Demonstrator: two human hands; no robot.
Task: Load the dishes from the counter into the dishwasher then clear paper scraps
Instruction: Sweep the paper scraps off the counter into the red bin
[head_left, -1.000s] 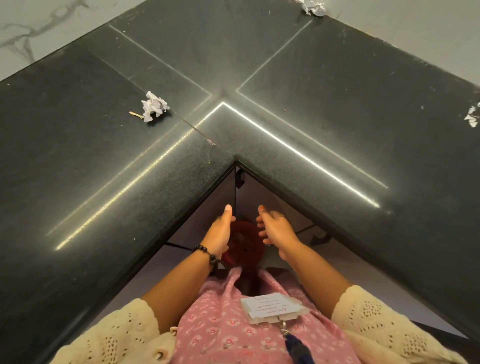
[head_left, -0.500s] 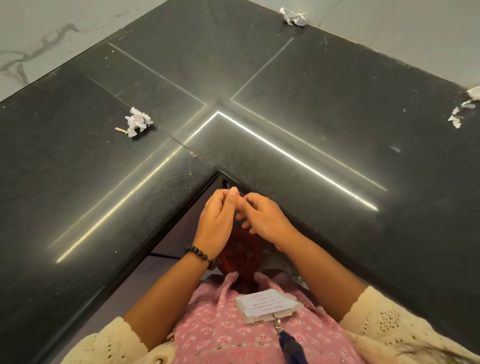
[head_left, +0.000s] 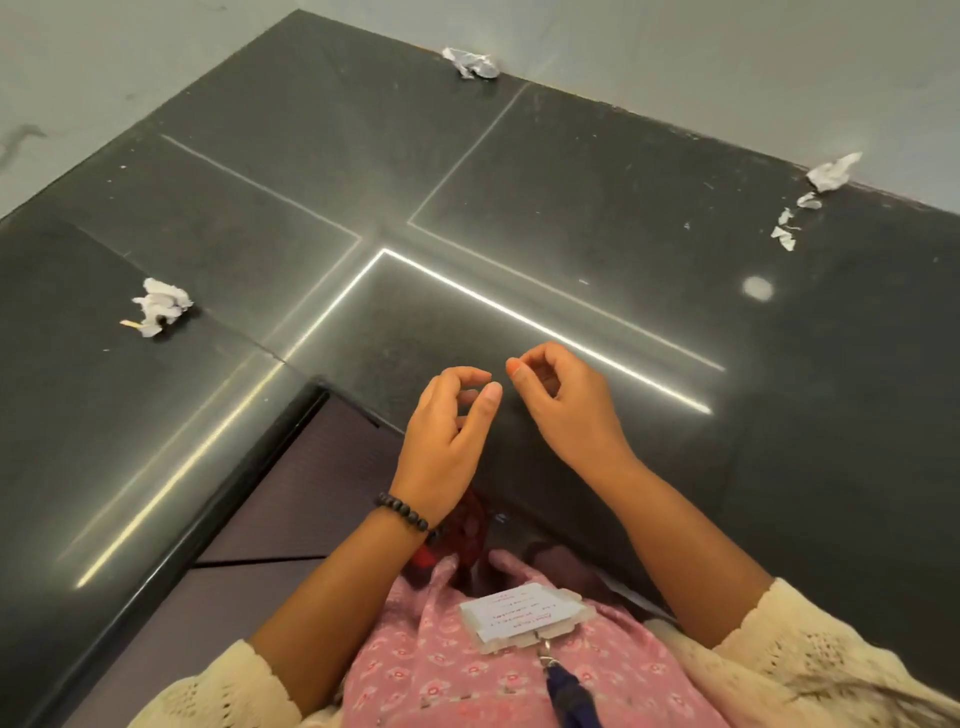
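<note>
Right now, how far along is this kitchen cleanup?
No dishes show on the black counter, so loading looks finished. Both the left hand and right hand hover empty, fingers loosely curled. Left to clear: the crumpled paper at left, the wad by the back wall and the scraps at right.

Open counter (head_left: 597, 208), 3 scattered paper wads (head_left: 161, 306).

- counter (head_left: 597, 197) runs off frame left and right, so I can't see its ends
- writing on my badge card (head_left: 524, 613) too small to read
- red thing (head_left: 470, 530) below my left wrist mostly hidden, can't identify
</note>
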